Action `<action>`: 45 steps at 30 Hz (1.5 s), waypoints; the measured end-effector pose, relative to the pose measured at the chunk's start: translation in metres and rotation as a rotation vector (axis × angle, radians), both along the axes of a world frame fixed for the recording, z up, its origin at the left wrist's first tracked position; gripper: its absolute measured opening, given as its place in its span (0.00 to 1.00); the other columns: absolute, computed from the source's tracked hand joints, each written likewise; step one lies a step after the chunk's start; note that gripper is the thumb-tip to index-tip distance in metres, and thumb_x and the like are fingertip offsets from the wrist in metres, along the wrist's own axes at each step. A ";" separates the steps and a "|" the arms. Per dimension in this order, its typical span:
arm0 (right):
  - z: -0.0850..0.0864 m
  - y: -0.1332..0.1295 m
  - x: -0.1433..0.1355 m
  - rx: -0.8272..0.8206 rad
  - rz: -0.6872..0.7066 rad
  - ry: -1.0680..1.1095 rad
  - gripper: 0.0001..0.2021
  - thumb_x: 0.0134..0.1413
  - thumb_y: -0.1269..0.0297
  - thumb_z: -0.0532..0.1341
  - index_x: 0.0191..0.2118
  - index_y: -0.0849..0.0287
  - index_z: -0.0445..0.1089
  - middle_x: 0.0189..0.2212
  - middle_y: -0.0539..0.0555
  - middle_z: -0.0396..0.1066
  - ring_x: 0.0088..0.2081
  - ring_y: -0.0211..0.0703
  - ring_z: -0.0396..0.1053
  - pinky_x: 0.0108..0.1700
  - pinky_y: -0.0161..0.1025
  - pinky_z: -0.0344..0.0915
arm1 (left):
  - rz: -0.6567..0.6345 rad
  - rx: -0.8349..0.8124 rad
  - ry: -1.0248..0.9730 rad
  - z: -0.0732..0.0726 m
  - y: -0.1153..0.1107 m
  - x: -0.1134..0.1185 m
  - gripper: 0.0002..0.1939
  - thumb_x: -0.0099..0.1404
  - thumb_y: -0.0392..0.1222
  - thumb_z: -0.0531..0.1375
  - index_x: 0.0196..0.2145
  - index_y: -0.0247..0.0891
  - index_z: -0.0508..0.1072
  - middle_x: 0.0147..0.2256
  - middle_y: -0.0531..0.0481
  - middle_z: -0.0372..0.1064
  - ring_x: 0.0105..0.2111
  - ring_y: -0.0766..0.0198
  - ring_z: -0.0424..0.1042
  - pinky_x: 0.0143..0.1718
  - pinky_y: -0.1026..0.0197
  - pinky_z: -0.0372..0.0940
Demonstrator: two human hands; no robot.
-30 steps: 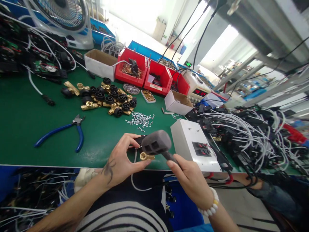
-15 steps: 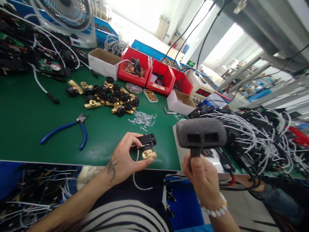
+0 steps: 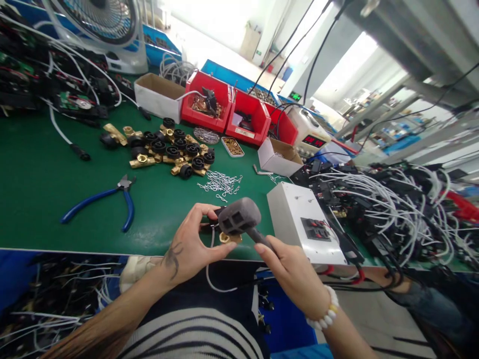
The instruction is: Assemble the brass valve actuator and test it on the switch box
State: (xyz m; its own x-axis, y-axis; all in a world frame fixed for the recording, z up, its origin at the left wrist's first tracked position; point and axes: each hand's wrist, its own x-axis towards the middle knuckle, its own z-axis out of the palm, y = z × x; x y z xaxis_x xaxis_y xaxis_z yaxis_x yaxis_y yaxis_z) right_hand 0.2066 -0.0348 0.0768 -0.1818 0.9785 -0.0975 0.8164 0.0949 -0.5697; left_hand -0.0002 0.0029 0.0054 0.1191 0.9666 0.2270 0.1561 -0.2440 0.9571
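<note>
My left hand (image 3: 192, 244) is closed round a black-and-brass valve assembly (image 3: 225, 238) at the front edge of the green table, thumb on the brass body and fingers on the black housing. A white cable hangs from it. My right hand (image 3: 290, 262) grips the handle of a grey rubber mallet (image 3: 239, 216), whose head is over the assembly and hides much of it. Whether the mallet touches it I cannot tell. Just beyond lie thin metal clips (image 3: 220, 183) in a pile.
Blue-handled cutters (image 3: 125, 197) lie on the left. Brass valves with black caps (image 3: 172, 149) are heaped behind. Red bins (image 3: 247, 119) line the back. A grey-white control box (image 3: 295, 214) and tangled white cables (image 3: 366, 194) stand on the right. Another person's sleeve (image 3: 430, 304) shows at far right.
The mallet has come down and to the left, from above the control box to over the valve assembly, with my right hand following. My left hand has stayed nearly in place.
</note>
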 end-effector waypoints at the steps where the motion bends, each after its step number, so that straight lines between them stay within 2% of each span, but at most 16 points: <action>1: 0.001 0.000 0.000 0.013 -0.009 0.031 0.25 0.66 0.43 0.48 0.24 0.57 0.56 0.17 0.46 0.55 0.20 0.35 0.52 0.23 0.35 0.47 | 0.004 -0.002 0.001 0.000 0.000 0.000 0.22 0.54 0.46 0.70 0.39 0.43 0.62 0.47 0.50 0.68 0.46 0.57 0.71 0.44 0.54 0.69; 5: 0.002 -0.002 0.002 0.141 -0.101 0.225 0.26 0.67 0.42 0.44 0.25 0.56 0.56 0.16 0.45 0.51 0.18 0.34 0.51 0.22 0.34 0.48 | 0.001 -0.017 0.009 0.000 -0.001 0.000 0.23 0.54 0.47 0.70 0.40 0.43 0.62 0.48 0.50 0.68 0.47 0.56 0.71 0.44 0.53 0.68; 10: 0.002 0.000 -0.001 0.026 -0.008 -0.065 0.26 0.65 0.41 0.48 0.24 0.56 0.57 0.16 0.47 0.58 0.19 0.36 0.55 0.23 0.35 0.47 | 0.007 0.004 0.015 -0.001 0.000 0.000 0.22 0.53 0.45 0.70 0.40 0.43 0.63 0.47 0.50 0.68 0.47 0.56 0.70 0.46 0.53 0.68; 15: 0.005 -0.002 0.000 0.143 -0.101 0.156 0.27 0.66 0.40 0.44 0.24 0.56 0.54 0.16 0.45 0.52 0.18 0.34 0.51 0.22 0.34 0.48 | -0.002 -0.006 0.010 -0.001 0.001 0.000 0.23 0.54 0.48 0.70 0.40 0.44 0.62 0.48 0.52 0.68 0.47 0.58 0.71 0.44 0.54 0.68; 20: 0.001 0.000 -0.001 0.002 0.007 -0.031 0.26 0.66 0.42 0.47 0.24 0.57 0.57 0.16 0.46 0.55 0.19 0.35 0.52 0.23 0.35 0.46 | 0.001 0.002 0.016 -0.002 0.000 -0.001 0.22 0.53 0.45 0.70 0.39 0.44 0.62 0.48 0.52 0.68 0.48 0.58 0.70 0.45 0.55 0.69; 24: -0.001 -0.002 -0.002 0.065 -0.071 0.085 0.26 0.66 0.41 0.45 0.24 0.56 0.55 0.17 0.45 0.53 0.19 0.34 0.51 0.23 0.34 0.47 | 0.014 0.001 0.022 -0.003 0.000 -0.001 0.23 0.53 0.45 0.70 0.40 0.43 0.62 0.48 0.50 0.68 0.47 0.56 0.71 0.44 0.54 0.69; 29: -0.012 -0.005 -0.006 -0.036 -0.046 0.130 0.25 0.66 0.44 0.49 0.25 0.58 0.59 0.17 0.46 0.56 0.21 0.35 0.54 0.24 0.34 0.50 | 0.000 0.021 0.015 -0.006 0.000 -0.002 0.22 0.55 0.45 0.69 0.41 0.43 0.62 0.49 0.49 0.68 0.48 0.57 0.71 0.45 0.54 0.71; 31: -0.019 -0.005 -0.007 0.013 -0.134 0.224 0.23 0.67 0.46 0.49 0.33 0.59 0.66 0.20 0.47 0.59 0.22 0.36 0.57 0.25 0.34 0.55 | -0.002 0.035 0.002 -0.007 0.000 -0.002 0.21 0.56 0.46 0.68 0.41 0.43 0.61 0.50 0.49 0.67 0.49 0.58 0.71 0.46 0.54 0.72; 32: -0.024 -0.004 -0.007 0.075 -0.194 0.255 0.21 0.67 0.47 0.49 0.41 0.60 0.69 0.23 0.48 0.63 0.24 0.38 0.61 0.27 0.35 0.60 | 0.002 0.044 -0.006 -0.007 0.000 -0.003 0.21 0.57 0.46 0.68 0.41 0.43 0.61 0.50 0.48 0.67 0.49 0.58 0.71 0.47 0.53 0.71; 33: -0.029 -0.003 -0.008 0.154 -0.253 0.260 0.21 0.67 0.49 0.50 0.51 0.61 0.67 0.28 0.51 0.67 0.28 0.40 0.66 0.33 0.37 0.65 | 0.007 0.055 -0.008 -0.007 0.000 -0.003 0.21 0.57 0.46 0.69 0.41 0.43 0.61 0.51 0.48 0.67 0.51 0.58 0.70 0.49 0.52 0.71; 35: -0.043 0.002 -0.009 0.299 -0.330 0.191 0.25 0.67 0.57 0.49 0.65 0.63 0.55 0.40 0.59 0.70 0.41 0.47 0.70 0.46 0.44 0.69 | 0.019 0.097 0.000 -0.004 -0.001 -0.004 0.22 0.57 0.45 0.69 0.42 0.44 0.61 0.52 0.47 0.66 0.53 0.56 0.68 0.51 0.50 0.70; 37: -0.059 0.007 -0.010 0.350 -0.361 0.063 0.28 0.66 0.65 0.46 0.68 0.66 0.49 0.45 0.65 0.68 0.48 0.53 0.69 0.52 0.51 0.67 | 0.020 0.174 0.034 0.003 -0.002 -0.005 0.23 0.57 0.43 0.70 0.43 0.44 0.61 0.53 0.46 0.64 0.55 0.54 0.67 0.53 0.47 0.68; 40: -0.071 0.011 -0.011 0.319 -0.395 -0.109 0.26 0.63 0.68 0.47 0.65 0.67 0.58 0.48 0.70 0.66 0.50 0.61 0.68 0.49 0.60 0.68 | 0.004 0.318 0.105 0.019 -0.003 -0.007 0.25 0.57 0.43 0.71 0.45 0.45 0.61 0.54 0.46 0.64 0.56 0.53 0.66 0.56 0.44 0.65; 42: -0.066 0.007 -0.012 0.364 -0.413 -0.082 0.22 0.64 0.63 0.52 0.60 0.65 0.66 0.53 0.71 0.64 0.55 0.65 0.65 0.53 0.63 0.65 | -0.017 0.416 0.156 0.031 -0.002 -0.007 0.25 0.57 0.42 0.71 0.46 0.45 0.61 0.54 0.46 0.64 0.56 0.54 0.66 0.57 0.47 0.64; 44: -0.050 -0.001 -0.015 0.385 -0.405 0.173 0.22 0.65 0.57 0.55 0.60 0.60 0.65 0.55 0.67 0.65 0.57 0.59 0.65 0.58 0.59 0.64 | -0.060 0.503 0.195 0.040 -0.002 -0.005 0.26 0.57 0.41 0.71 0.47 0.45 0.60 0.54 0.46 0.64 0.57 0.56 0.65 0.58 0.51 0.63; 45: -0.041 -0.006 -0.017 0.338 -0.372 0.366 0.23 0.66 0.54 0.55 0.63 0.58 0.61 0.54 0.64 0.67 0.55 0.55 0.67 0.58 0.55 0.66 | -0.086 0.542 0.205 0.044 -0.001 -0.003 0.26 0.58 0.40 0.71 0.47 0.45 0.60 0.54 0.46 0.64 0.57 0.56 0.65 0.59 0.52 0.63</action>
State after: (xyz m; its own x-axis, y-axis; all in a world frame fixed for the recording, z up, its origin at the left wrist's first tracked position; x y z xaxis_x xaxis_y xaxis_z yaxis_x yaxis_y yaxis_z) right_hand 0.1899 -0.0409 0.0361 0.2145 0.9486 0.2326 0.5867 0.0652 -0.8072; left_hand -0.0031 0.0015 0.0495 0.2861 0.7038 0.6503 0.2831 -0.7104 0.6444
